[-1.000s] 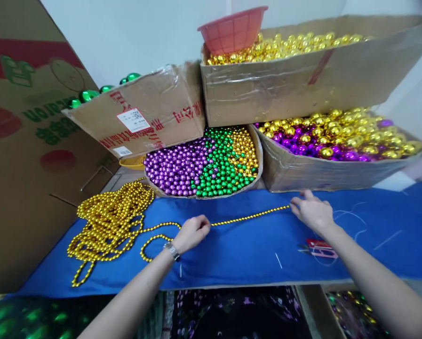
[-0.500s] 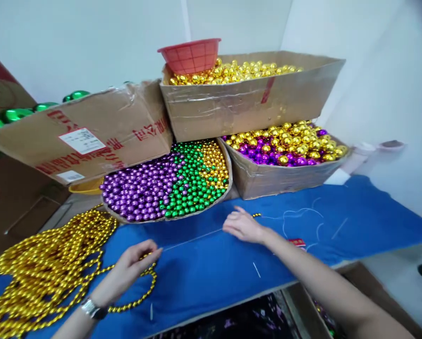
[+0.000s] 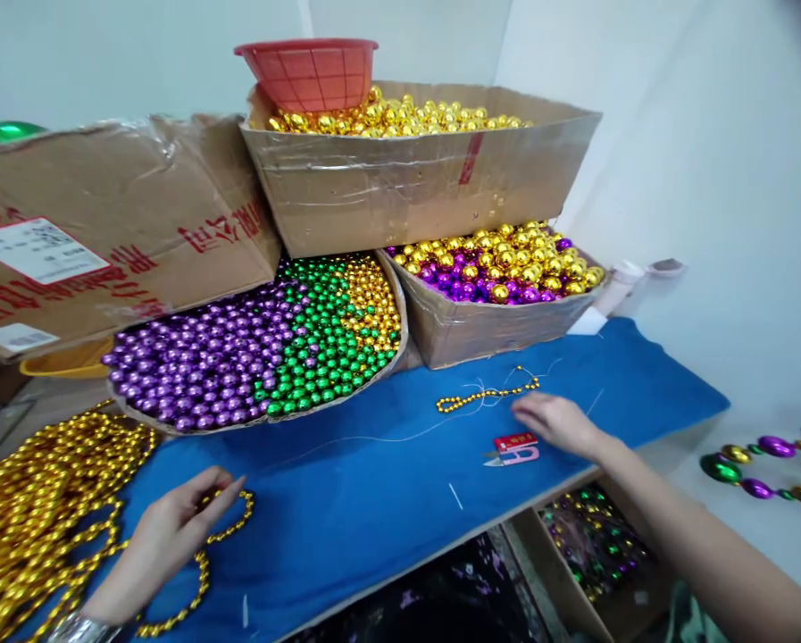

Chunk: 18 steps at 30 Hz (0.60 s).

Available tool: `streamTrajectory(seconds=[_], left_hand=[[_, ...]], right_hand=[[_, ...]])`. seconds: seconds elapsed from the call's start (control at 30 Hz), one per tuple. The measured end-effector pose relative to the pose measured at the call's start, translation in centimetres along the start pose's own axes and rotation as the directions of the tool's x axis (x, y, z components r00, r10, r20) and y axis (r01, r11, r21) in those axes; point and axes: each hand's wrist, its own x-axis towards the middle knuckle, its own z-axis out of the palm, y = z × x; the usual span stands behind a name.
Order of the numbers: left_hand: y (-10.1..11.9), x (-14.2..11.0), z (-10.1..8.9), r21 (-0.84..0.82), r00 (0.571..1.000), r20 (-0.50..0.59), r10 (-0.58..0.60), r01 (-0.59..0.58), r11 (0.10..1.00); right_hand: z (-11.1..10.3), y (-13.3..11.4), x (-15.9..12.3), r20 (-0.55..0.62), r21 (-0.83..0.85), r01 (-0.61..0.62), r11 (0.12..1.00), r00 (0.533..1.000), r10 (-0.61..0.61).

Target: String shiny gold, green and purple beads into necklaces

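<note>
My left hand [image 3: 182,522] is closed in a pinch at the end of a gold bead string [image 3: 203,580], which loops below the fingers and runs toward the big pile. A thin white thread [image 3: 373,438] trails right from near those fingertips across the blue cloth. At the right, my right hand [image 3: 557,421] hovers over the cloth with fingers bent together; whatever is in them is hidden. Close by its fingertips lies a short gold bead strand [image 3: 450,405] with tangled thread. Pink-handled thread snips [image 3: 521,456] lie just below, beside a small red packet [image 3: 515,441].
A heap of gold bead strings [image 3: 31,500] covers the left. Behind stand a box of purple, green and gold beads [image 3: 400,357], a box of gold and purple balls [image 3: 467,335], and stacked cartons [image 3: 400,183] with a red basket [image 3: 306,76] on top.
My right hand has moved right, away from my left, and the thread between them now lies slack. The short strand and snips have come into clear sight. The view has shifted right.
</note>
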Motion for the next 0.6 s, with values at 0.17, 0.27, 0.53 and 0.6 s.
streamTrajectory(seconds=[0.17, 0.27, 0.53, 0.6], left_hand=[[1.3, -0.1, 0.4, -0.042, 0.998, 0.057, 0.007, -0.005, 0.999], [1.6, -0.4, 0.4, -0.088, 0.998, 0.044, 0.042, -0.038, 0.995], [3.3, -1.9, -0.3, -0.263, 0.998, 0.020, 0.054, -0.047, 0.964], [3.3, -2.2, -0.5, -0.296, 0.999, 0.006, 0.049, -0.045, 0.954]], right_hand=[[2.6, -4.6, -3.9, -0.018, 0.040, 0.216, 0.976, 0.976, -0.215], [4.0, -4.4, -4.8, -0.065, 0.055, 0.250, 0.967, 0.967, -0.247], [2.5, -9.9, -2.1, -0.130, 0.259, 0.192, 0.947, 0.978, -0.163], [1.1, -13.0, -0.2, -0.117, 0.328, 0.208, 0.922, 0.977, -0.178]])
